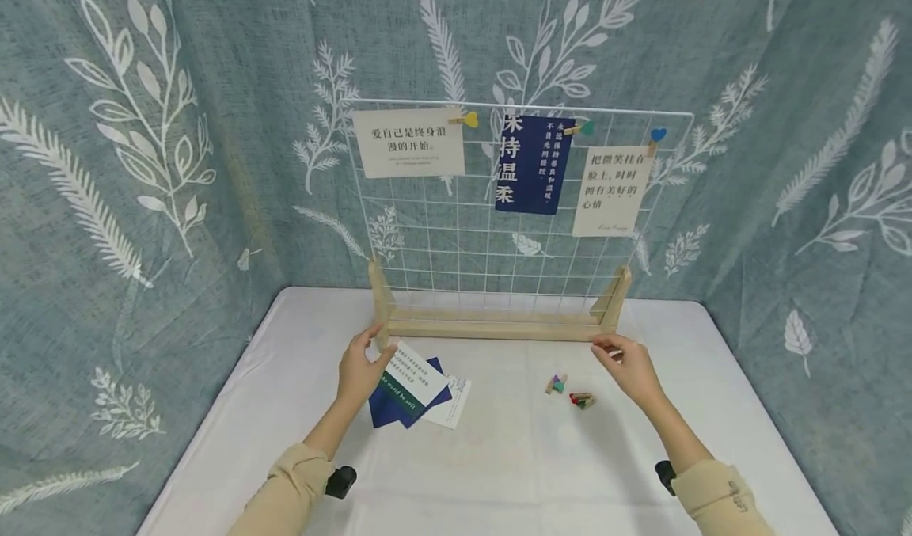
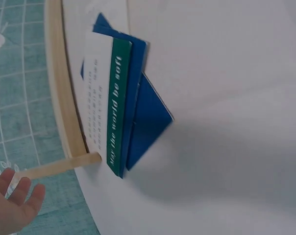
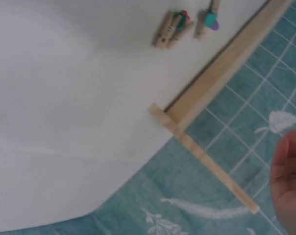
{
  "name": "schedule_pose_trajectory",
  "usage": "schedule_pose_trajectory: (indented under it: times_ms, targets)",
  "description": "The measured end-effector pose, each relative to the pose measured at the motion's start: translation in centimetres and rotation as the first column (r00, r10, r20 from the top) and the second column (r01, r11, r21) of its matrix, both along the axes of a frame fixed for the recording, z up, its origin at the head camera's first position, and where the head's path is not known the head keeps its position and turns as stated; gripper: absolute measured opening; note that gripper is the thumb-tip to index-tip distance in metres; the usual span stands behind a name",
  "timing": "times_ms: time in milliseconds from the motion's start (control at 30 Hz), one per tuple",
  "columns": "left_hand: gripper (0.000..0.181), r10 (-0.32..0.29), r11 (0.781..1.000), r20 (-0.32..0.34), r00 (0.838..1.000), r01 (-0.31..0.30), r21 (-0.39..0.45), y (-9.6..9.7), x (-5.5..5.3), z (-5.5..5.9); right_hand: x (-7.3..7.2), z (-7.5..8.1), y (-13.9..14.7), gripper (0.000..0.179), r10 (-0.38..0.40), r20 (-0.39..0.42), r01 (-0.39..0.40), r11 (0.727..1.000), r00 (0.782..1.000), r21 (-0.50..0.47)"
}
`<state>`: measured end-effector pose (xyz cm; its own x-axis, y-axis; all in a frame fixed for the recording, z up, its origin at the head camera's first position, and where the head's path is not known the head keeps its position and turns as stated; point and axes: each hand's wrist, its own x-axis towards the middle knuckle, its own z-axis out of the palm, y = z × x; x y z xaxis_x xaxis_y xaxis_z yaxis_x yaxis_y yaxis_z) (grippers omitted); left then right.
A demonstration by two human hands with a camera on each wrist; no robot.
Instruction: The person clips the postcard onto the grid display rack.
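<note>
My left hand [image 1: 362, 370] is over the left end of the wooden stand, fingers spread and holding nothing. Close beside it lies a loose stack of cards; a white and green card [image 1: 413, 378] tops it, with blue cards [image 2: 150, 117] showing underneath. At the stand's right end is my right hand [image 1: 627, 366], its fingers loosely bent with nothing between them. Small wooden clothespins [image 1: 582, 400] lie to its left on the table, in two little clusters. The white wire grid [image 1: 470, 259] stands upright in the wooden base [image 1: 492, 330].
Three cards hang on the grid: a cream card [image 1: 406, 152] under a yellow heart clip, a dark blue card [image 1: 530, 172] with a green one, and another cream card [image 1: 609, 195] with a blue one. Patterned curtain [image 1: 171, 203] surrounds the white table [image 1: 513, 465].
</note>
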<state>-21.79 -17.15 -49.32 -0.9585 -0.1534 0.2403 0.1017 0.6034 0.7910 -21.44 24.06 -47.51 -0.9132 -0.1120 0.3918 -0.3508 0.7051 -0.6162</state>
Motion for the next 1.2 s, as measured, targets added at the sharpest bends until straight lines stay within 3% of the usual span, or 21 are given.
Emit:
schedule_pose_trajectory:
  times_ms: [367,567,667,833,1033,1200]
  targets:
    - [0.059,-0.004,0.987,0.051,0.999,0.012,-0.162,-1.1,-0.9,-1.7,0.0,-3.3,0.4,0.015,0.020,0.080,-0.023,0.999,0.997,0.040]
    - [0.065,0.007,0.973,0.152,0.988,0.028,-0.229,-0.6,-1.5,-3.0,-0.1,-4.5,0.5,0.015,0.047,0.138,-0.058,0.995,0.989,0.078]
    - [0.066,0.019,0.964,0.171,0.985,0.028,-0.264,-0.5,-1.8,-3.5,-0.3,-4.8,0.5,0.016,0.059,0.160,-0.077,0.991,0.985,0.107]
    - [0.068,0.042,0.960,0.170,0.985,0.007,-0.280,-0.6,-2.3,-4.2,-0.6,-5.0,0.3,0.017,0.072,0.170,-0.097,0.984,0.983,0.146]
    - [0.069,0.056,0.965,0.217,0.975,0.003,-0.262,-0.7,-2.7,-4.9,-1.0,-5.3,0.2,0.018,0.063,0.189,-0.093,0.984,0.980,0.154]
    - [0.071,0.081,0.958,0.242,0.967,-0.008,-0.287,-0.4,-2.5,-5.2,-1.5,-5.8,0.4,0.018,0.052,0.205,-0.085,0.984,0.977,0.155]
